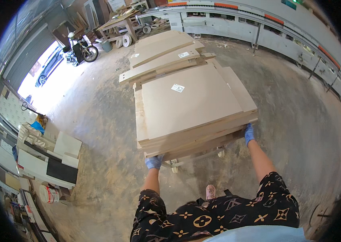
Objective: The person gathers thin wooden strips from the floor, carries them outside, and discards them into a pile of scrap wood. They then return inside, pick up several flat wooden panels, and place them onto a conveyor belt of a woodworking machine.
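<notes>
A stack of flat beige boards (190, 101) lies in front of me, with a small white label on its top board. Casters (174, 166) show below its near edge, so it rests on a wheeled cart, mostly hidden. My left hand (153, 162), in a blue glove, is closed at the stack's near left corner, low down. At the near right corner my right hand (249, 134), gloved the same way, grips the lower edge. The fingertips of both hands are partly hidden by the boards. Behind it, longer labelled boards (160, 66) lie in further piles.
A long white machine (227, 28) with orange strips runs along the back and right. Panel offcuts (63, 167) and a white bucket (49, 194) stand at the left. A motorcycle (81, 50) is parked by the open shutter door. A wooden workbench (120, 24) stands at the back.
</notes>
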Tool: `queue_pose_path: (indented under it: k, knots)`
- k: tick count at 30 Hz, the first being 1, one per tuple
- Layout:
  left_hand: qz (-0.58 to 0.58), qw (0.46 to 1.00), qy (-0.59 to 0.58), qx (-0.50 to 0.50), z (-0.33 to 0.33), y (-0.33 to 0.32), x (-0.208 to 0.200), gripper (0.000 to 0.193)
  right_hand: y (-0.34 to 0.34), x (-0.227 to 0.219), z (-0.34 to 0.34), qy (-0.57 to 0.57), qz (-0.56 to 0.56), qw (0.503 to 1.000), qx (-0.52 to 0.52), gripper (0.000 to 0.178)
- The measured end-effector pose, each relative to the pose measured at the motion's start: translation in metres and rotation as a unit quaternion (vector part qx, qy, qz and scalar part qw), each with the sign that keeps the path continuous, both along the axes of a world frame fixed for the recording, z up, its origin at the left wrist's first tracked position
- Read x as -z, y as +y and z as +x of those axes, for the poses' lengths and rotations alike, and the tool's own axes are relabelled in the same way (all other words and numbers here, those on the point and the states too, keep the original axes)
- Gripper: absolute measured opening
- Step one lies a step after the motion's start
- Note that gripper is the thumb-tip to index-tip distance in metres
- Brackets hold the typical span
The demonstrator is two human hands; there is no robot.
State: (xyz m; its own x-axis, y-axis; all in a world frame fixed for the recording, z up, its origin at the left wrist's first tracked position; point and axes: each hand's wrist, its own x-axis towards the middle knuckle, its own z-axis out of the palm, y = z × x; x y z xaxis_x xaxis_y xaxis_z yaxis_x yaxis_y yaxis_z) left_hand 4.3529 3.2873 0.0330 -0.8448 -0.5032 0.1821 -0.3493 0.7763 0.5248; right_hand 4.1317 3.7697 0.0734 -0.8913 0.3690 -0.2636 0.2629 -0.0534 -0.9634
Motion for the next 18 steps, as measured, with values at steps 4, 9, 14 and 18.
queue_pose_path:
  k: [4, 9, 14, 18]
  knots:
    - [0.041, 0.999, -0.024, -0.013, -0.005, 0.001, 0.006, 0.063, 0.007, 0.026, -0.019, -0.072, 0.048, 0.995, 0.048, 0.065]
    - [0.027, 0.999, -0.009, -0.026, -0.015, 0.003, 0.006, 0.061, 0.026, 0.061, -0.038, 0.114, 0.01, 0.993, -0.043, 0.066]
    - [0.086, 0.996, -0.001, -0.007, -0.01, 0.001, 0.002, 0.062, 0.027, 0.054, -0.028, 0.011, 0.017, 1.0, 0.015, 0.061]
    - [0.023, 1.0, -0.01, -0.001, -0.009, 0.002, -0.002, 0.066, 0.017, 0.036, -0.017, 0.05, 0.008, 0.998, 0.033, 0.06]
